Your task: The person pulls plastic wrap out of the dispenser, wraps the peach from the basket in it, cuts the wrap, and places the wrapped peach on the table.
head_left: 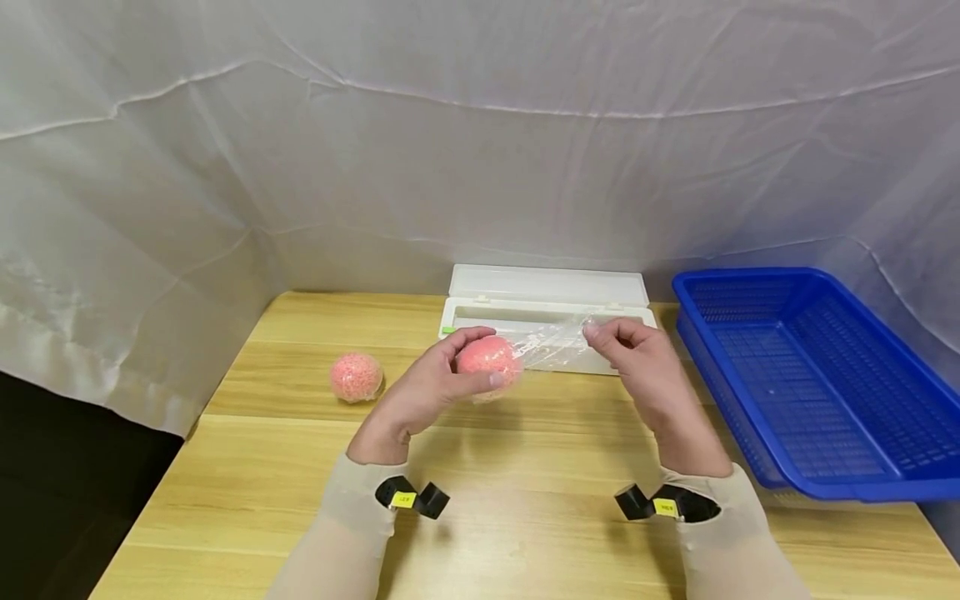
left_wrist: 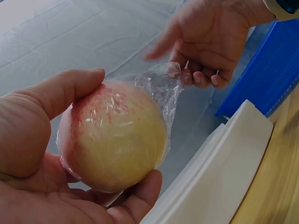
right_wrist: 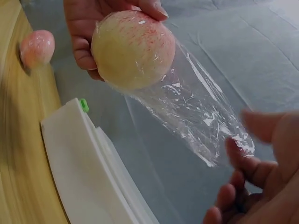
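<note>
A pink-and-yellow peach (left_wrist: 117, 135) wrapped in clear cling film sits in my left hand (head_left: 442, 375), its thumb and fingers curled around the fruit. From the peach a loose, crinkled tail of cling film (right_wrist: 191, 112) stretches over to my right hand (head_left: 637, 358). That hand holds the film's end at its fingertips; in both wrist views its thumb is blurred and stands a little off the index finger. Left of my left hand, a second wrapped peach (head_left: 356, 377) rests on the wooden table (head_left: 300, 500).
Behind my hands lies a long white box (head_left: 555, 362), its lid (head_left: 547, 283) raised and a green piece (right_wrist: 84, 105) at one end. A blue plastic basket (head_left: 780, 450) stands on the right. Grey cloth (head_left: 480, 167) hangs around the table's back and sides.
</note>
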`<state>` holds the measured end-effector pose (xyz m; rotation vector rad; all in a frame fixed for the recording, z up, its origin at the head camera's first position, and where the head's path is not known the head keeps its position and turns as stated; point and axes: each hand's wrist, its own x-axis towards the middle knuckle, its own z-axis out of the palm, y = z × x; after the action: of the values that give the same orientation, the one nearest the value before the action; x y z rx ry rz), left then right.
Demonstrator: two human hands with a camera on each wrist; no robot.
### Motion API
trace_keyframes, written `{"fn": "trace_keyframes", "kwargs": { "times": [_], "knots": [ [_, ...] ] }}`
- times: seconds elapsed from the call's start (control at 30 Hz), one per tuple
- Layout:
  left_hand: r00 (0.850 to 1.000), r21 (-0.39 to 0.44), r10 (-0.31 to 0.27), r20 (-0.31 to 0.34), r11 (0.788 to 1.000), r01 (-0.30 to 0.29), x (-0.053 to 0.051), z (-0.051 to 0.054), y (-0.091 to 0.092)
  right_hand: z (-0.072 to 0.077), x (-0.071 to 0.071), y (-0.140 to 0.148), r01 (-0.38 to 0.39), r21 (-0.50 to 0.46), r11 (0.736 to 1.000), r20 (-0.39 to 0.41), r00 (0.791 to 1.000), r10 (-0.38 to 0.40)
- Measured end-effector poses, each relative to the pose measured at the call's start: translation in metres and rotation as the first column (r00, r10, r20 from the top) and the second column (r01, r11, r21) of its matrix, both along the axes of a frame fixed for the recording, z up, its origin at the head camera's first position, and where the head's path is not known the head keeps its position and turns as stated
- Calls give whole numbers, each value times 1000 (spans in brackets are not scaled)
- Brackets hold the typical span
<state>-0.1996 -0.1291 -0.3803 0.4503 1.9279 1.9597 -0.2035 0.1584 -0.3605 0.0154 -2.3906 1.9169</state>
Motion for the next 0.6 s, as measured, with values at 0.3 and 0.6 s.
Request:
{"fn": "trace_keyframes", "kwargs": {
  "times": [0.3, 0.6],
  "knots": [
    [999, -2, -41, 10, 999, 41, 2, 1, 2, -1, 1, -5, 58, -71, 996, -17, 998, -59],
    [990, -5, -143, 13, 990, 143, 5, 0, 8, -4, 1, -12, -7, -29, 1000, -44, 999, 6]
  ]
}}
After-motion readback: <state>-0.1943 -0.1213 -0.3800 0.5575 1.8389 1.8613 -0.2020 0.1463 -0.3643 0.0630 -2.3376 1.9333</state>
